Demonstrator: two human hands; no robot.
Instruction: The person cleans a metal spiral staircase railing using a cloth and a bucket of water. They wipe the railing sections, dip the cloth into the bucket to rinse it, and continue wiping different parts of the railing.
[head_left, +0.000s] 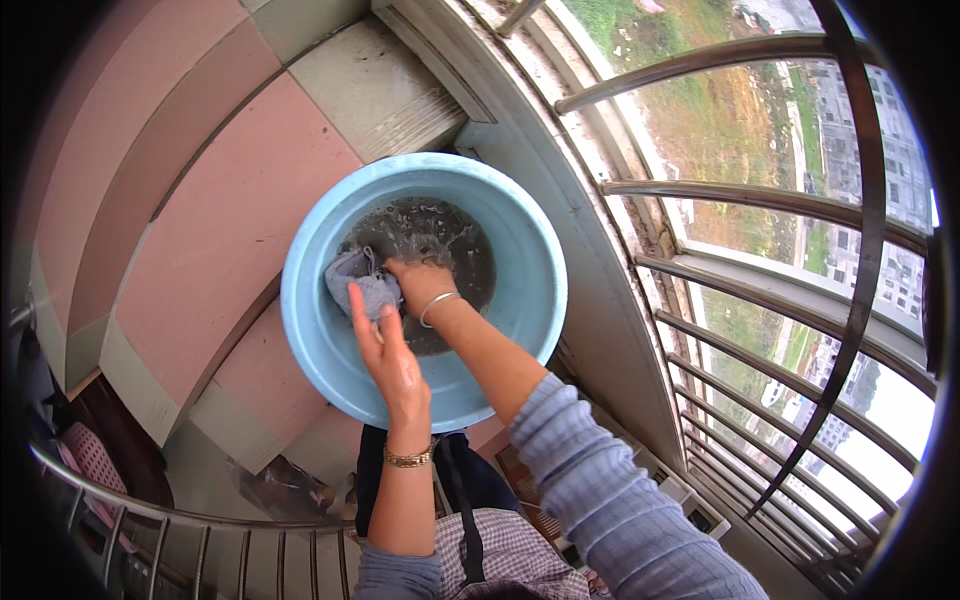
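Note:
Murky grey water fills the bottom of a light blue plastic basin. A wet grey cloth lies bunched at the left of the water, against the basin's inner wall. My left hand is at the cloth's near edge with its fingers spread; whether it grips the cloth is unclear. Just right of the cloth, my right hand dips into the water, its fingers hidden below the surface. Splashes show beyond it. A metal bangle is on my right wrist, a gold-coloured watch or bracelet on the left.
Metal window bars run along the right, beside a sill. Pink and grey tiled steps or ledges spread at the left. A metal railing curves across the lower left, near a pink perforated plastic item. A plastic bag lies on the floor.

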